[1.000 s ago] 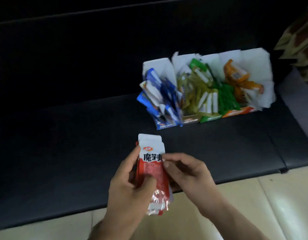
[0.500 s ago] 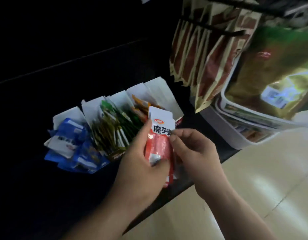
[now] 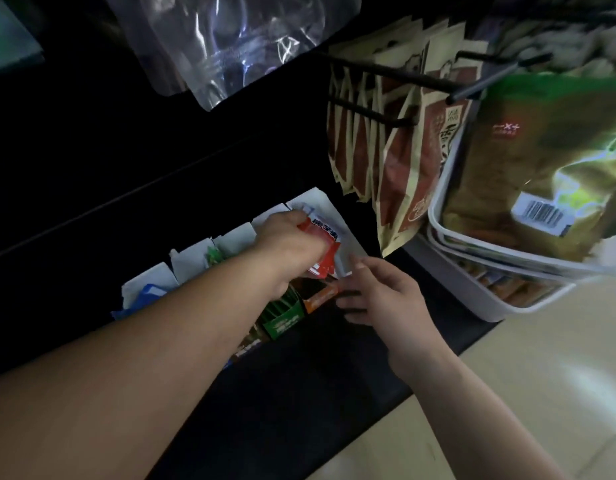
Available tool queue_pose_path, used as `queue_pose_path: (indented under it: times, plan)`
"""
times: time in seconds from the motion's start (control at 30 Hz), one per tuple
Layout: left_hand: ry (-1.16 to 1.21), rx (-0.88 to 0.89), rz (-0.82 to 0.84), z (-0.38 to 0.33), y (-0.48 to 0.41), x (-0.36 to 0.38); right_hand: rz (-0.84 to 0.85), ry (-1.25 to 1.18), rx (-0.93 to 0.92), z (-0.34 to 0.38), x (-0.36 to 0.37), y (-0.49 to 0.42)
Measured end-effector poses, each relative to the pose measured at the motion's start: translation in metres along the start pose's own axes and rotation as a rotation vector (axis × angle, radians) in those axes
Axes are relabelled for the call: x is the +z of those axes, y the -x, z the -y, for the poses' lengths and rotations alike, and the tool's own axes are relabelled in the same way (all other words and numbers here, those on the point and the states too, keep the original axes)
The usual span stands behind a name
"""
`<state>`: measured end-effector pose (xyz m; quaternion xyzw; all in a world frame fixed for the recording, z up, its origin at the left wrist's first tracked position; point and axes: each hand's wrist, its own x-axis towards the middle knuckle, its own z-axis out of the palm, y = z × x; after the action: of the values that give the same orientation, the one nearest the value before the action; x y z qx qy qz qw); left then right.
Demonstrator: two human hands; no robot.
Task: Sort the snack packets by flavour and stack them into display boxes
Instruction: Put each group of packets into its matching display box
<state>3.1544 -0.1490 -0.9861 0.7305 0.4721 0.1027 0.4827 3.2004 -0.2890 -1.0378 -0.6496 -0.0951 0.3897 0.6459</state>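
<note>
Dark printed characters on the white band of the red packet, smeared by motion and not legible. White lettering across the front of the green box, too blurred to read; likewise the pale lettering on the front of the orange box. On the big gold-green bag, a white barcode label with digits too small to make out, plus a short white mark near the top, resembling strokes and an X. On the front brown pouch, large dark characters and a round pale seal lower down, none readable.
</note>
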Motion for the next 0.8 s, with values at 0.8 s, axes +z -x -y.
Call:
queue_pose_path:
  times: [0.8]
  plan:
    - [0.308,0.095,-0.064,0.072,0.075,-0.023,0.038,0.099,0.032,-0.031,0.026,0.020]
